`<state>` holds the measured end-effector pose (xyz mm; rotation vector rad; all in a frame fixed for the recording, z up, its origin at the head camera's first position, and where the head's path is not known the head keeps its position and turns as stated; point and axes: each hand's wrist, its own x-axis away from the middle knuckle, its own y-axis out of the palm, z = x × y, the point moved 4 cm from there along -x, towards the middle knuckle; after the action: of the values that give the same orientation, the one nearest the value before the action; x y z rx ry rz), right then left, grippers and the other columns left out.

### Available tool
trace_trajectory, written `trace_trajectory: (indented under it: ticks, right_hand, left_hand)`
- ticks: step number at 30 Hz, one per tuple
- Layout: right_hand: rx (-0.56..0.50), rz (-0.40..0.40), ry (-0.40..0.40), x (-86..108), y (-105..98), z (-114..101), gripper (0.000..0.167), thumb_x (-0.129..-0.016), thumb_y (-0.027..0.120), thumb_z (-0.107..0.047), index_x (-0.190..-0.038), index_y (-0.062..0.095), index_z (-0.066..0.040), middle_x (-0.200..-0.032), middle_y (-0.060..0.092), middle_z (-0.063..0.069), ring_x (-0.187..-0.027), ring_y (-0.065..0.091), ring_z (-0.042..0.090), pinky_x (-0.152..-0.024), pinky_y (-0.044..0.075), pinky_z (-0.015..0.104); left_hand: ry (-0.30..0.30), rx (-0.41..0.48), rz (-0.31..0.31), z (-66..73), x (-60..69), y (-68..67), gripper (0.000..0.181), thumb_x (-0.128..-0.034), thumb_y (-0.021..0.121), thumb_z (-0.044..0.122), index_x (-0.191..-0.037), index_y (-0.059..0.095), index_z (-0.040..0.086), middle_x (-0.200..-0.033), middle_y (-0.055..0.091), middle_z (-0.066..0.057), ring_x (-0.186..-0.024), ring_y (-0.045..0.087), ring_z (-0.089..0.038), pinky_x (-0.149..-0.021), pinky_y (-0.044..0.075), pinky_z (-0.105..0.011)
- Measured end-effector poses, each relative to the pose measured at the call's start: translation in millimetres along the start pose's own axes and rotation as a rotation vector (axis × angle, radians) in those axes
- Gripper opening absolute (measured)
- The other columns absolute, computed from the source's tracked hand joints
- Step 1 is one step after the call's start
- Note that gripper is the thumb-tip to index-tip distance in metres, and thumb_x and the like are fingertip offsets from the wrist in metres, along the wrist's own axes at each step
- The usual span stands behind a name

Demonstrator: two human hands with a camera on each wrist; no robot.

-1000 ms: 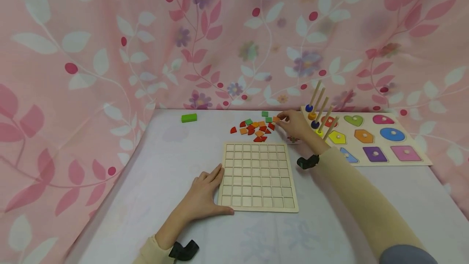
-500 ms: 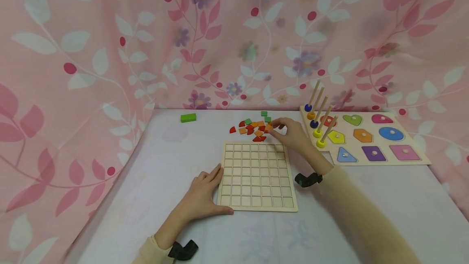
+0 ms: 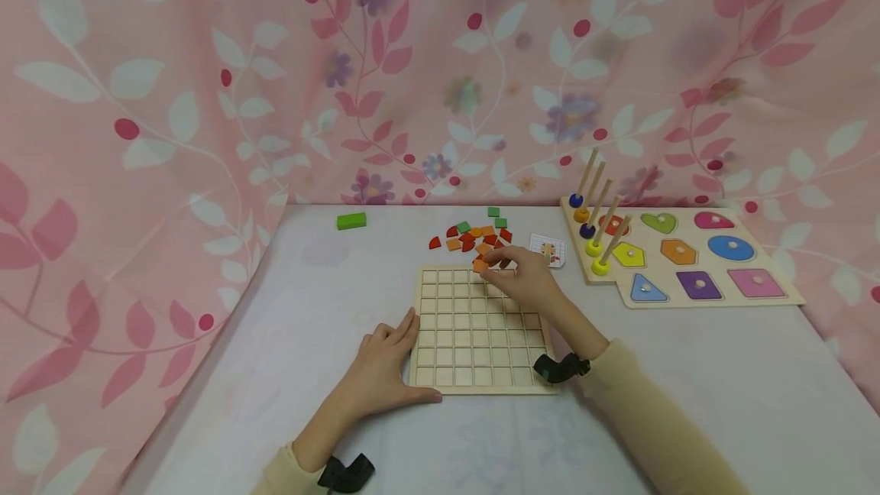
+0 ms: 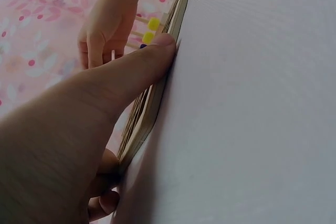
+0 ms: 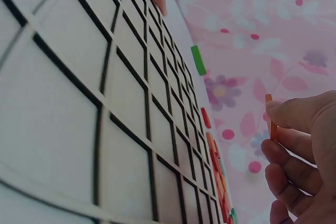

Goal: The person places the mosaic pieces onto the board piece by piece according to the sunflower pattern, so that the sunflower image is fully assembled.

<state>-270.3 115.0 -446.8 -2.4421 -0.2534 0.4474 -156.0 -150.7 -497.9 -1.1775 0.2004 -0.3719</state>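
Orange tile now nearer the board, pinched between right fingers, left fingers spread

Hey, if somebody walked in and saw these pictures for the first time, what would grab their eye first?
Probably the pink flowered curtain, which fills the back of the head view. Next would likely come the pale grid board in the middle of the table, with an orange tile pinched in the right grip near its far edge. The bright shape puzzle stands out too, at the table's far right.
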Motion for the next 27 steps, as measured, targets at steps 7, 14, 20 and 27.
trace_trajectory:
  ticks: [7, 14, 20, 27]
  right_hand:
    - [-0.036, -0.017, 0.050, 6.2, 12.3, 5.5, 0.023, -0.094, 0.083, -0.021, -0.112, 0.080, -0.007, -0.109, 0.079, 0.008, -0.097, 0.067, 0.025, -0.079, 0.053, 0.034]
    - [-0.046, -0.020, 0.068, 9.8, 16.8, 12.8, 0.024, -0.093, 0.084, -0.021, -0.111, 0.079, -0.006, -0.104, 0.078, 0.006, -0.094, 0.067, 0.022, -0.081, 0.054, 0.035]
    - [-0.060, -0.041, 0.085, 12.1, 20.8, 23.6, 0.026, -0.093, 0.084, -0.024, -0.113, 0.079, -0.009, -0.104, 0.077, 0.003, -0.094, 0.065, 0.019, -0.084, 0.053, 0.034]
    - [-0.048, -0.078, 0.076, 13.6, 24.9, 31.4, 0.027, -0.093, 0.084, -0.027, -0.114, 0.079, -0.010, -0.109, 0.077, 0.002, -0.096, 0.065, 0.018, -0.087, 0.053, 0.036]
  left_hand:
    - [0.001, -0.002, 0.007, 0.6, -0.4, -1.9, 0.133, -0.0681, 0.076, 0.088, -0.165, 0.036, 0.007, -0.174, 0.028, -0.007, -0.114, 0.045, -0.019, -0.086, 0.034, -0.035]
    - [0.000, 0.009, -0.001, 1.0, 0.5, -1.7, 0.133, -0.0680, 0.076, 0.088, -0.165, 0.036, 0.007, -0.175, 0.027, -0.006, -0.113, 0.044, -0.018, -0.085, 0.033, -0.035]
    - [0.000, 0.018, -0.006, 1.6, 0.5, -2.8, 0.132, -0.0682, 0.077, 0.087, -0.165, 0.036, 0.007, -0.175, 0.027, -0.006, -0.113, 0.044, -0.018, -0.085, 0.033, -0.035]
    - [0.004, 0.019, 0.000, 2.7, 1.3, -4.1, 0.132, -0.0686, 0.078, 0.086, -0.165, 0.036, 0.006, -0.175, 0.027, -0.007, -0.113, 0.045, -0.019, -0.086, 0.034, -0.035]
